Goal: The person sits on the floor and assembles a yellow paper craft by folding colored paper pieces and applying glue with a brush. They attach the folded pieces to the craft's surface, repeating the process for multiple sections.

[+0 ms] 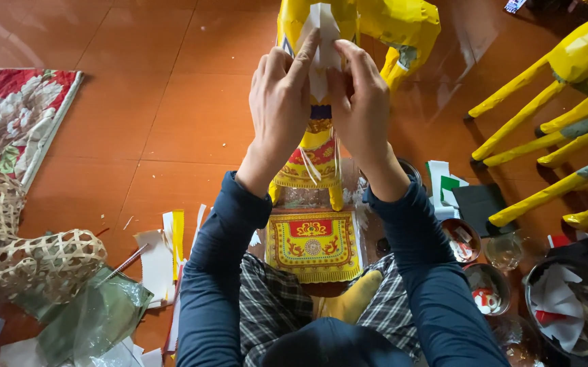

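Both my hands pinch one white paper strip against a yellow paper figure.

To the left of my hands lie one patterned rug (15, 115) and one woven bamboo frame (15, 251). My left hand (281, 102) and right hand (362, 102) are nearly closed, fingertips nipping the white paper strip (324, 34) on the yellow paper figure (358, 27) just above them. I judge the strip light, limp and easily torn, best held by its edges. Right of my hands stands a second yellow figure (565, 115); I count three small bowls (487, 289) below it.
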